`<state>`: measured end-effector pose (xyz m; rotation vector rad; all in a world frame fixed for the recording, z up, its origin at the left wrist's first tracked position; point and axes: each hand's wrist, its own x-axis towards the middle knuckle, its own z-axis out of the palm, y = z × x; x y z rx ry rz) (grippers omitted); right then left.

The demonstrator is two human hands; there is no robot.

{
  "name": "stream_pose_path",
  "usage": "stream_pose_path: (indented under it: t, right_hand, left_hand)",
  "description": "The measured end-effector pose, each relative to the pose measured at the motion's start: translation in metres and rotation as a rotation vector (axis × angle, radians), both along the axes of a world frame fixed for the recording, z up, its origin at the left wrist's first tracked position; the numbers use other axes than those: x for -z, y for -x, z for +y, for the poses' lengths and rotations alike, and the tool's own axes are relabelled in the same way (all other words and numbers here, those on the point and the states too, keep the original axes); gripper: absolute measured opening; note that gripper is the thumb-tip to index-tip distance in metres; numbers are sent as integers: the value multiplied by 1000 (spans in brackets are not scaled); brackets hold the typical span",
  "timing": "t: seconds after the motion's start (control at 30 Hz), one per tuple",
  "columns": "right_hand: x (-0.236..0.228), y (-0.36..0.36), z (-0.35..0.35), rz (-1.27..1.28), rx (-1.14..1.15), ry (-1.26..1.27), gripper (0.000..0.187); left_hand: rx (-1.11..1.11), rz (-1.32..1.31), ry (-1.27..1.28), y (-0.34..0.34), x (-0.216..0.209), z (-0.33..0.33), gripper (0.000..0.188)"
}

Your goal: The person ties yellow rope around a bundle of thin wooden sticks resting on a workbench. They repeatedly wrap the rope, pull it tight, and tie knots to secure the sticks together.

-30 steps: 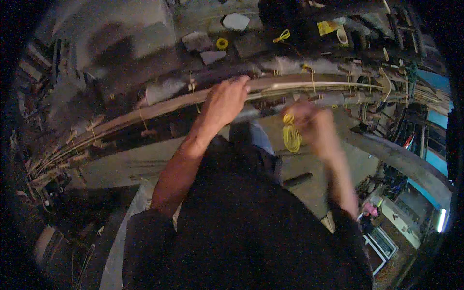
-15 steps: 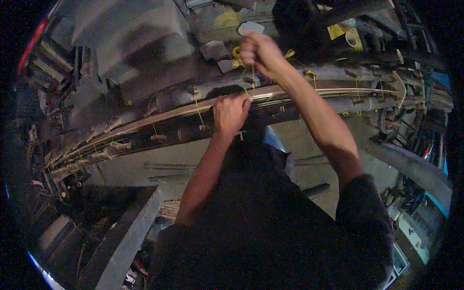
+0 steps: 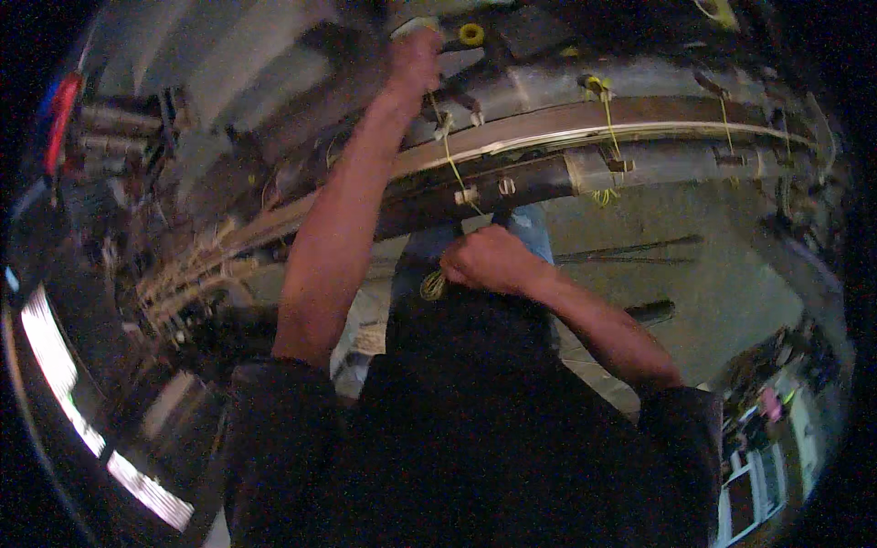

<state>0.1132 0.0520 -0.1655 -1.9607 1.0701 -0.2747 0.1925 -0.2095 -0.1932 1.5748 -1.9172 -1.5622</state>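
Observation:
A long bundle of thin pale strips point(image 3: 585, 135) runs across the view between two grey pipes point(image 3: 662, 164). Yellow cord point(image 3: 454, 167) crosses the bundle, passing a small peg on the near pipe. Beyond the far pipe my left hand point(image 3: 417, 62) is closed where the cord's upper end reaches it; its fingertips are blurred. My right hand point(image 3: 493, 261), on the near side in front of my body, is closed on the cord's lower part. A small coil of yellow cord point(image 3: 434, 285) hangs beside its fingers.
More yellow ties point(image 3: 611, 126) cross the bundle to the right. A yellow ring-shaped roll point(image 3: 470, 35) and a pale flat piece point(image 3: 414, 27) lie beyond the far pipe. Dark rods point(image 3: 630, 251) lie on the floor below. Cluttered racks stand at left.
My left hand has gone from the bundle to beyond the far pipe. My right hand has come down from the far side to the near side. The view has shifted right.

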Motion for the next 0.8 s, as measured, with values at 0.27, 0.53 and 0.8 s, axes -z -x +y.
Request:
stream_pose_path:
  t: [0.27,0.53,0.8]
  right_hand:
    - [-89,-16,68,-160,365,-135,75]
    - [-11,-137,18,-269,738,-403,37]
    - [-183,-195,-184,-46,-231,301,22]
  left_hand:
    - [408,-289,316,-156,-40,-109,50]
    - [158,81,549,-202,-76,61,33]
    - [-15,-103,816,-210,-32,153,19]
